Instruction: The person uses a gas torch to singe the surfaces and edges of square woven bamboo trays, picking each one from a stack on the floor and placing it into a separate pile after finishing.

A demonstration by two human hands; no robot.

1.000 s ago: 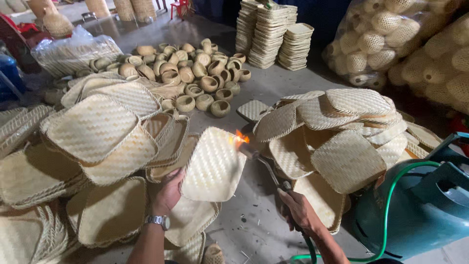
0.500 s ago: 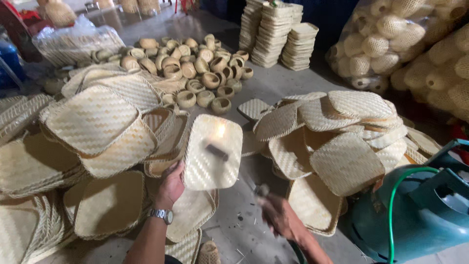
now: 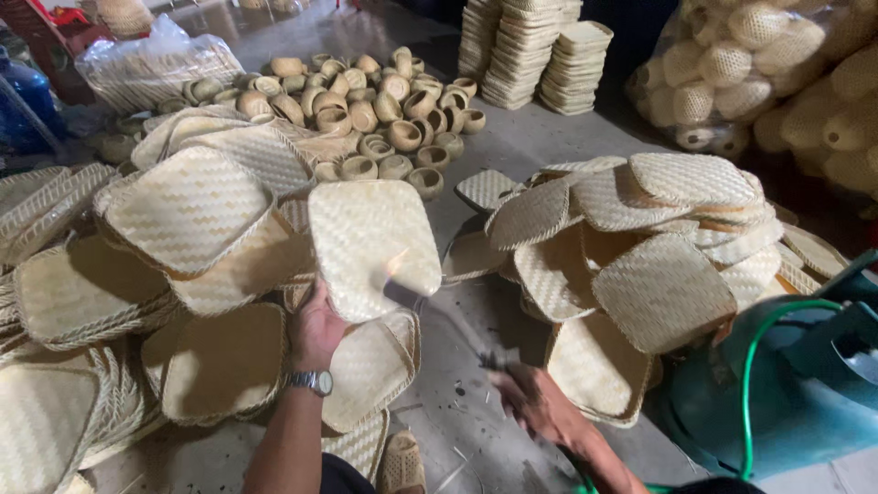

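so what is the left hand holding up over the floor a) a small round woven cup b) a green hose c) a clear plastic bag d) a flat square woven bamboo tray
d: the left hand has its grip on the lower edge of a flat square woven bamboo tray, tilted up, with a small flame from the torch in the right hand playing on its surface.

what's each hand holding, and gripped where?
Left hand holds a square woven tray by its lower left edge. Right hand grips a torch at its handle end; the grip is blurred.
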